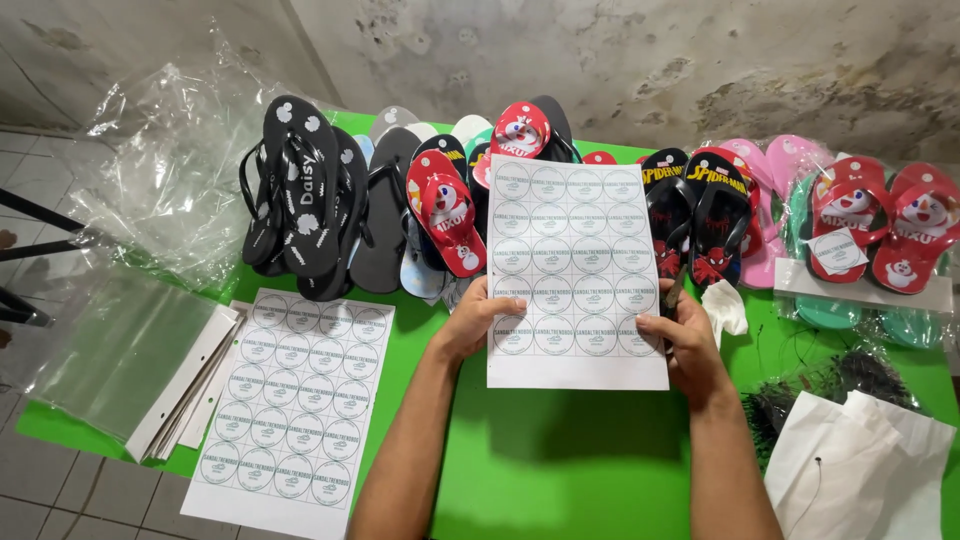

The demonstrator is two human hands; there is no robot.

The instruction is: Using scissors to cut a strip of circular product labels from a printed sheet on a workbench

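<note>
Hands at centre frame: I see my left hand (470,322) and right hand (682,338) each closed on a side edge of the sticker sheet (575,270), lifting it upright for a clear look, above the green worktop (560,465); sandals (440,210) line the upper frame.

Both forearms are bare, with no sleeves, rings or watch.

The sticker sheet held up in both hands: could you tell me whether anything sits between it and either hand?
Nothing visible does. The left hand and the right hand grip the sticker sheet directly by its lower side edges.
</note>
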